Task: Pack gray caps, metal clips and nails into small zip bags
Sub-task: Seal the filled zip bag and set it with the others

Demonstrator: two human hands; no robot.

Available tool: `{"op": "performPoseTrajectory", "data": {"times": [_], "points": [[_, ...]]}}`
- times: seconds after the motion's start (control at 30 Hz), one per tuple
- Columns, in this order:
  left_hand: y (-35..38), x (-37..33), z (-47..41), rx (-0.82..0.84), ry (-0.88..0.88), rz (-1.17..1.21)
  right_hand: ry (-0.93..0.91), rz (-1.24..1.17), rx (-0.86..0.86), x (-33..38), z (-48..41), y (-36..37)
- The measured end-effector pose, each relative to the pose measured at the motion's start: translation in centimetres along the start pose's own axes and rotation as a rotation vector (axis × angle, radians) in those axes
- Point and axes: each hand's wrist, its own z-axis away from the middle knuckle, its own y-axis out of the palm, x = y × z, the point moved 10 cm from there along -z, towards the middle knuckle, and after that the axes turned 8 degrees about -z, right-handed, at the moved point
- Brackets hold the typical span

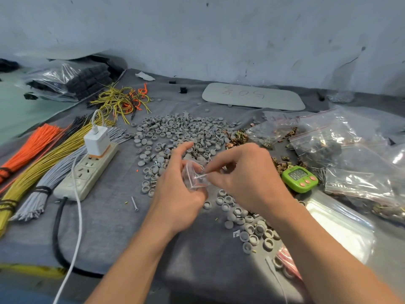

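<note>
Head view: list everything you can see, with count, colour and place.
small zip bag: one, clear with red strip, between both hands
gray caps: many, gray, heaped mid-table and beside the right arm
metal clips: many, brass-coloured, right of the caps
nail: one, silver, left of the left wrist
large bags: several, clear, right side
timer: one, green, right of the hands
power strip: one, white, left side
wire bundles: several, orange, yellow, gray, left edge
loose wires: many, yellow and orange, far left
left hand: one, pinches the bag
right hand: one, pinches the bag's mouth
</note>
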Motion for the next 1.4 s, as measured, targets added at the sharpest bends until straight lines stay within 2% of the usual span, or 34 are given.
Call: {"op": "performPoseTrajectory", "data": {"times": [0.07, 0.17, 0.27, 0.33, 0.37, 0.5, 0.63, 0.77, 0.87, 1.0, 1.07, 1.17, 1.27, 1.4], "points": [[0.1, -0.3, 0.0, 0.0, 0.022, -0.003, -0.018, 0.048, 0.036, 0.5, 0.1, 1.3], [0.0, -0.7, 0.2, -0.014, 0.045, 0.006, -0.021, -0.039, 0.04, 0.7, 0.1, 1.7], [-0.3, -0.4, 0.2, -0.022, 0.022, 0.053, 0.024, -0.117, -0.113, -0.5, -0.4, -1.0], [-0.7, -0.3, 0.2, -0.042, 0.011, 0.058, 0.121, -0.025, -0.203, -2.8, -0.7, -3.0], [-0.9, -0.2, 0.2, -0.051, 0.009, 0.059, 0.185, 0.067, -0.192, -4.0, -0.8, -3.3], [-1.3, 0.0, 0.3, -0.064, -0.01, 0.039, 0.386, 0.465, 0.048, -8.4, -0.6, -1.2], [-1.1, -0.4, 0.4, -0.059, -0.014, 0.047, 0.48, 0.536, 0.193, -10.0, -0.3, 0.2], [-1.0, -0.5, 0.4, -0.061, -0.018, 0.03, 0.425, 0.617, 0.228, -8.9, -0.3, 0.5], [-1.0, -0.3, 0.4, -0.064, -0.021, 0.008, 0.402, 0.555, 0.15, -7.7, -0.3, -0.3], [-1.1, -0.4, 0.5, -0.076, -0.017, -0.044, 0.299, 0.272, -0.101, -5.7, -0.6, -2.6], [-1.1, -0.6, 0.5, -0.079, -0.01, -0.071, 0.216, 0.108, -0.15, -4.3, -0.5, -2.9], [-0.9, -0.9, 0.4, -0.079, -0.003, -0.098, 0.048, 0.021, -0.114, -1.2, 0.0, -2.3], [-0.2, -1.2, 0.5, -0.044, 0.016, -0.108, -0.097, 0.125, -0.048, 1.3, 0.9, -0.5], [0.1, -1.4, 0.5, -0.018, 0.036, -0.084, -0.115, 0.131, 0.034, 1.6, 1.1, 1.6]]}}
